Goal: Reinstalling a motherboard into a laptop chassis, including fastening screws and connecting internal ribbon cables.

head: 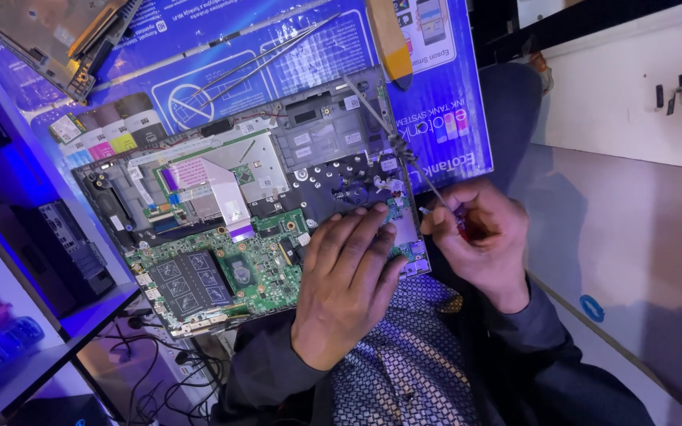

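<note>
Left hand (349, 284) flat, fingers spread, pressing on the green board (222, 272) of the opened laptop (278, 189). Right hand (479, 237) closed round a red-handled screwdriver (444, 201), tip at the laptop's right edge. Laptop sits on a blue box (451, 118); tweezers (266, 55) lie beyond.

opened laptop base (278, 197), green motherboard exposed, red-handled screwdriver (467, 225)

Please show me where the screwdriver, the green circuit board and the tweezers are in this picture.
screwdriver (467, 226): head view, on its red handle, held in the right hand (479, 237).
green circuit board (258, 264): head view, on its middle, left of the left hand (349, 276).
tweezers (266, 57): head view, on the metal arms, lying on the blue box.
</note>
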